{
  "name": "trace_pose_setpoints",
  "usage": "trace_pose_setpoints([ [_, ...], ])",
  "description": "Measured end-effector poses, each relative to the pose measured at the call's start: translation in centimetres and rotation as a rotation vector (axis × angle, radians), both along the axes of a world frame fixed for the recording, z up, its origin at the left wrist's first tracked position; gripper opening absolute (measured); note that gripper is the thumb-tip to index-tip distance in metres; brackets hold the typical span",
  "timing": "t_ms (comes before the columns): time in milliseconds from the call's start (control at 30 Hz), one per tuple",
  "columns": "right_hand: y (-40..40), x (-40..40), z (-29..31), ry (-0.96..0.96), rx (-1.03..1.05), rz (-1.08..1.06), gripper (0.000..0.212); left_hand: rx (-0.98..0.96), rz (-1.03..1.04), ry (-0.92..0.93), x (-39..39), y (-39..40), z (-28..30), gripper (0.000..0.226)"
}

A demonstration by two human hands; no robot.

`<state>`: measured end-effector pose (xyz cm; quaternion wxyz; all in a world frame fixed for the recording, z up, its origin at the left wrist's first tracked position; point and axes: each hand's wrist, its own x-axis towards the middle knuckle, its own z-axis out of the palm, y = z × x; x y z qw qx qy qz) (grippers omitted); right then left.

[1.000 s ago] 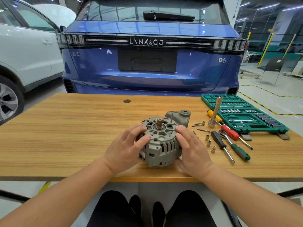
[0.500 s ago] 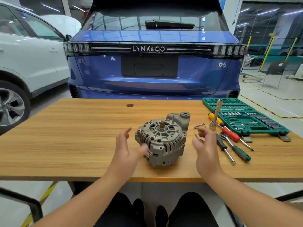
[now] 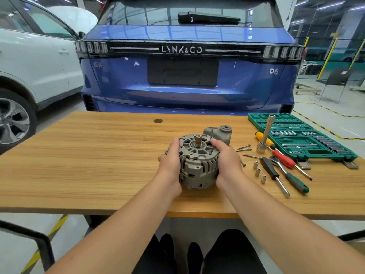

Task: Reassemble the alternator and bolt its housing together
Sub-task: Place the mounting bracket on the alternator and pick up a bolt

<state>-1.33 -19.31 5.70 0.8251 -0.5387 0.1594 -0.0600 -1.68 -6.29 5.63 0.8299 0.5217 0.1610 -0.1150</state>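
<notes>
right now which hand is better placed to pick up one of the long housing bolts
Right. The right hand grips the alternator on the side where the long bolts lie on the table, just past its knuckles. The left hand holds the far side and would have to cross over the alternator.

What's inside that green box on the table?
The open green box holds rows of small silver sockets and darker metal pieces in molded slots. A tall silver tool stands in front and hides some of it. The smallest pieces are too tiny to name.
</notes>
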Motion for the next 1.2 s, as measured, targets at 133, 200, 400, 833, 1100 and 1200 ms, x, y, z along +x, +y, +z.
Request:
trace_pose_setpoints([
  [133, -0.2, 1.3, -0.1, -0.011, 0.028, 0.001, 0.041, 0.009, 0.049, 0.029, 1.3, -0.6, 0.0, 0.078],
  [200, -0.1, 1.6, -0.4, -0.029, 0.040, -0.018, 0.036, -0.002, 0.063, 0.042, 1.8, -0.6, -0.1, 0.075],
  [400, 0.2, 2.0, -1.0, -0.063, 0.111, -0.082, 0.041, -0.030, 0.110, 0.083, 2.5, -0.9, -0.3, 0.073],
  [833, -2.4, 2.7, -0.9, -0.193, -0.224, -0.051, 0.024, 0.532, 0.162, -0.333, 2.6, 1.5, -1.0, 0.083],
  [1100, -2.2, 2.9, -0.9, -0.258, -0.211, -0.040, 0.028, 0.624, -0.017, -0.529, 3.4, 2.7, -1.3, 0.075],
  [1200, -2.0, 2.9, -1.0, -0.292, -0.193, -0.086, 0.032, 0.581, 0.043, -0.556, 3.4, 2.2, -1.6, 0.055],
])
